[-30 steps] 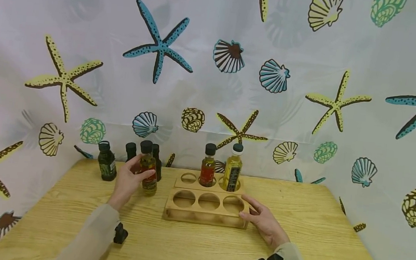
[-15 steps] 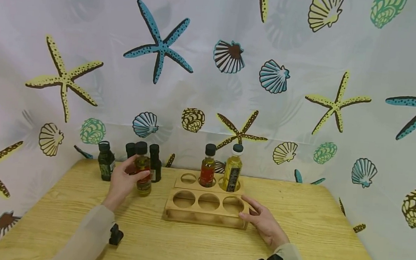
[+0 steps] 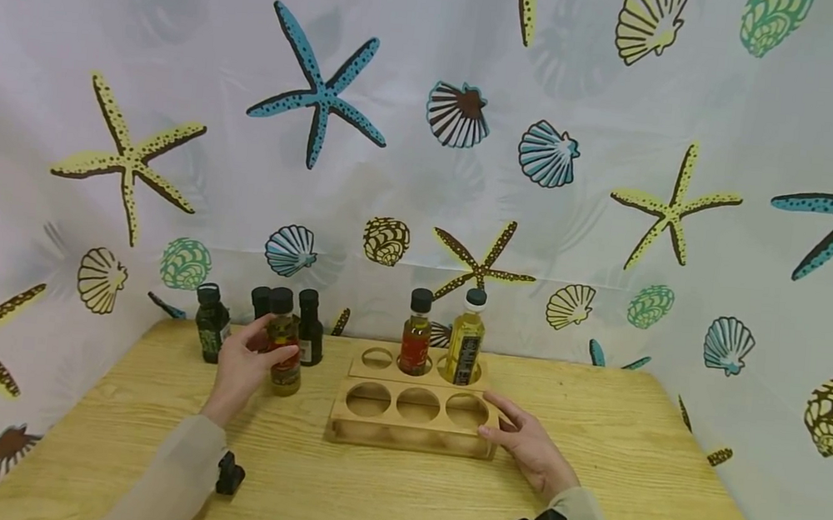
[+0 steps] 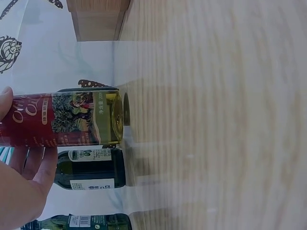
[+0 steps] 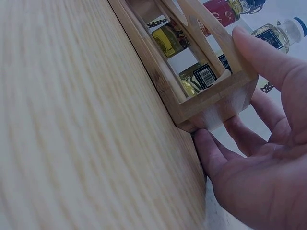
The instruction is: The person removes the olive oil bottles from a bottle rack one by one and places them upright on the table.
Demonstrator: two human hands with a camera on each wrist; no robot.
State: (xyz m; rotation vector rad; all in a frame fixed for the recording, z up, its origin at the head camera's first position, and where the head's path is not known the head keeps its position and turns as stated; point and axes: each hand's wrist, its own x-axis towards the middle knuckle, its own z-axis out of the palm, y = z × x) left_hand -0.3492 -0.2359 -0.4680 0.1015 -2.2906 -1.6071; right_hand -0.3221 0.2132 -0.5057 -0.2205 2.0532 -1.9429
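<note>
My left hand (image 3: 240, 369) holds a small olive oil bottle (image 3: 285, 356) with a red label and black cap. It stands upright, and in the left wrist view the bottle's base (image 4: 115, 117) is right at the tabletop. Thumb and fingers lie on opposite sides of the label. My right hand (image 3: 529, 451) grips the right end of a two-tier wooden bottle rack (image 3: 399, 437), thumb over the top edge and fingers against the end face (image 5: 216, 112). In the rack's back row stand a red-label oil bottle (image 3: 415, 348) and a yellow oil bottle (image 3: 465, 344) with a dark label.
Behind the left hand stand a dark bottle (image 3: 310, 333) and another dark-capped bottle (image 3: 260, 299), partly hidden. A squat green bottle (image 3: 210, 328) is farther left. The rack's front row has three round holes. A patterned curtain (image 3: 423, 194) hangs behind the wooden table (image 3: 363, 498).
My left hand has carried the red-label bottle a little left and lowered it slightly, uncovering more of the dark bottle behind. The right hand and rack have stayed put.
</note>
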